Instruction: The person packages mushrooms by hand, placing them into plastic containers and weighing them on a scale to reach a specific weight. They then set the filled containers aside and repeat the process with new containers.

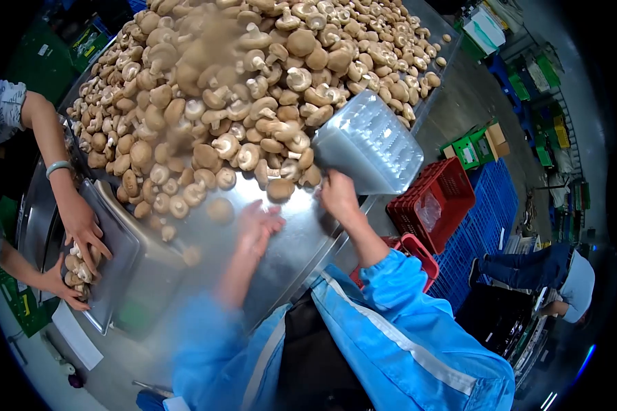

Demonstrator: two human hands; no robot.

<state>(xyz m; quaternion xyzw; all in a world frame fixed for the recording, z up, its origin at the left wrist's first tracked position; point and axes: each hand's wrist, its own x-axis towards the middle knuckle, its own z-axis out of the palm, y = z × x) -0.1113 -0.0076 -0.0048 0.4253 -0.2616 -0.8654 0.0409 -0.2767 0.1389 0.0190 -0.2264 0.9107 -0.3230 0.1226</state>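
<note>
A large heap of brown-capped mushrooms covers the far part of the metal table. My left hand is over the bare metal in front of the heap, slightly blurred, its fingers apart and no object in them. To its right, my right hand is at the heap's edge with curled fingers, close to a few mushrooms and the lower corner of a stack of clear plastic trays. Whatever those fingers hold, if anything, is hidden. The tray stack leans tilted against the mushrooms at the table's right edge.
At left, another person's hands hold mushrooms in a tray by a metal scale. Red crates and a blue pallet stand on the floor at right. Another person is farther right.
</note>
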